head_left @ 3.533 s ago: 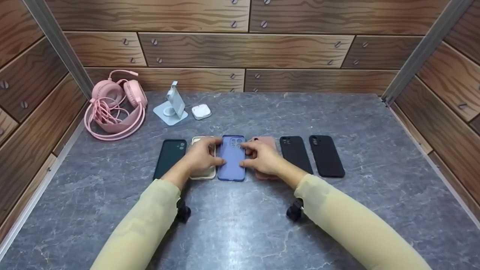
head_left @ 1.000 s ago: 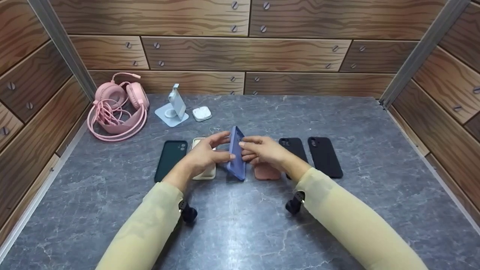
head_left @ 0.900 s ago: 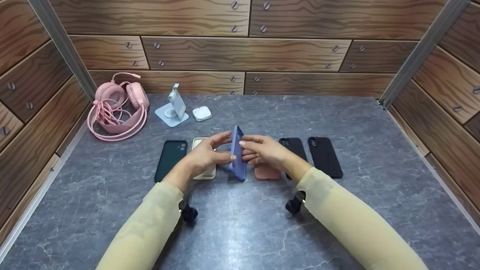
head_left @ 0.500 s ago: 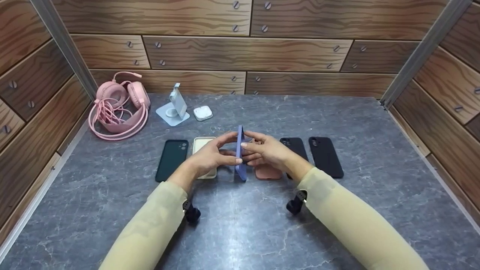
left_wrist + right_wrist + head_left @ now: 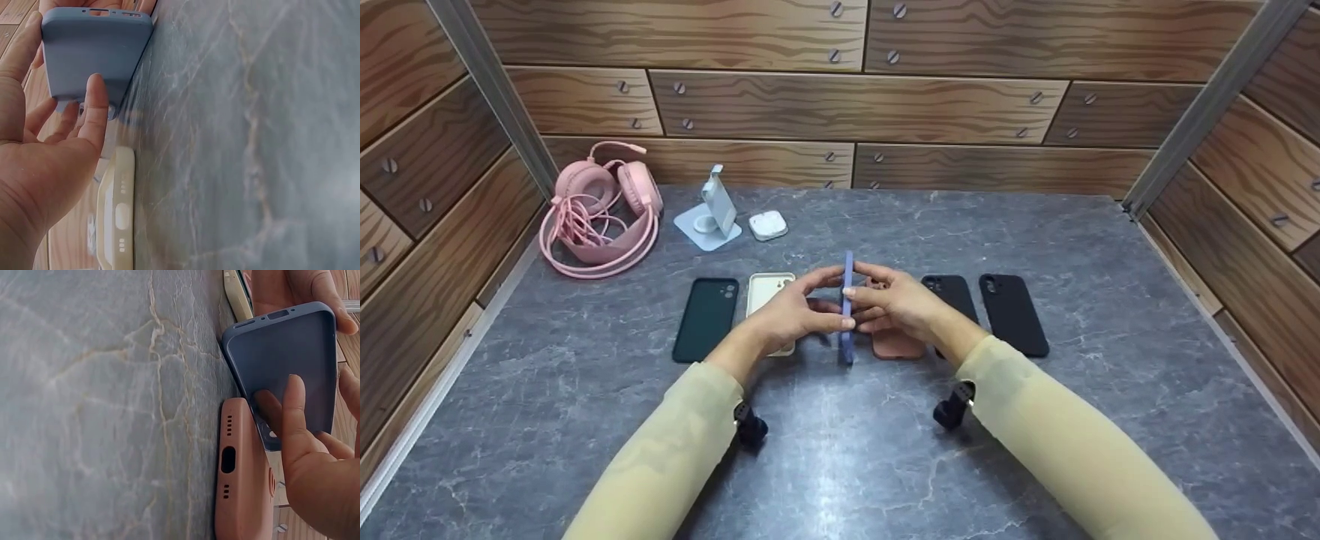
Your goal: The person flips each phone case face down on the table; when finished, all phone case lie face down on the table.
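Observation:
A blue-purple phone case [image 5: 848, 345] stands tipped up on its long edge, nearly edge-on in the head view. My left hand [image 5: 787, 315] holds it from the left, thumb on the upper edge and fingers on the smooth back, as the left wrist view shows. From the other side, my right hand [image 5: 911, 307] holds it with thumb at the upper edge and fingers inside the hollow. A cream case [image 5: 769, 289] lies partly under my left hand. Beneath my right hand lies a pink case [image 5: 898, 345], also partly covered.
A dark green case [image 5: 705, 322] lies at the row's left end; two black cases, one inner [image 5: 947, 296] and one outer [image 5: 1012, 315], lie on the right. Behind stand a pink headset [image 5: 600, 217], a folding charging stand [image 5: 716, 217] and a small white box [image 5: 768, 225].
Earlier the blue-purple case lay flat between both hands. It has since been tipped up and, lately, turned fully edge-on and shifted slightly right. My left hand has moved right with it.

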The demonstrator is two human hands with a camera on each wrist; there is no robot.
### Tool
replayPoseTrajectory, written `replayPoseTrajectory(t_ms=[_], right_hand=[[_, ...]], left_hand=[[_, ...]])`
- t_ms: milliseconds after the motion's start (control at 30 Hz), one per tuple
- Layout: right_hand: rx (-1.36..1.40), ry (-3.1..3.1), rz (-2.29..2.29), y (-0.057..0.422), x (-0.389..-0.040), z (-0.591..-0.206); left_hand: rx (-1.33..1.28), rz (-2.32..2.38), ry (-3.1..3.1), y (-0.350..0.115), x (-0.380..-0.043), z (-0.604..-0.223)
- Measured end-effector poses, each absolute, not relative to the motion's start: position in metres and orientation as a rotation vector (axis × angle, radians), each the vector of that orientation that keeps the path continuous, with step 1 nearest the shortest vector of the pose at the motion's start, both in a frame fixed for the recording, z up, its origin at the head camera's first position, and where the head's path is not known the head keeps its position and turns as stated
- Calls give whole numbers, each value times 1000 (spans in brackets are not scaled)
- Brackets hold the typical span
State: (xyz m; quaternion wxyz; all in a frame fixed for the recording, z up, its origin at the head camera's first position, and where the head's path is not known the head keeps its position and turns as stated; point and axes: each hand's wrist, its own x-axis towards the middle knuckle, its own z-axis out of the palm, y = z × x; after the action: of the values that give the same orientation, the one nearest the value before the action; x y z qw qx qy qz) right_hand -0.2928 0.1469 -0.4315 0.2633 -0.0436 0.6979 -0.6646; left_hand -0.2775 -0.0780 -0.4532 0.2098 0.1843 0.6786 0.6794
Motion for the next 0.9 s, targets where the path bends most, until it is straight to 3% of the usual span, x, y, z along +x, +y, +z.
replayPoseTrajectory(t_ms=[900], right_hand=[[-69,1853,-1922,148,-288,-423]], left_hand=[[489,1818,2011,-73,-276,-454]])
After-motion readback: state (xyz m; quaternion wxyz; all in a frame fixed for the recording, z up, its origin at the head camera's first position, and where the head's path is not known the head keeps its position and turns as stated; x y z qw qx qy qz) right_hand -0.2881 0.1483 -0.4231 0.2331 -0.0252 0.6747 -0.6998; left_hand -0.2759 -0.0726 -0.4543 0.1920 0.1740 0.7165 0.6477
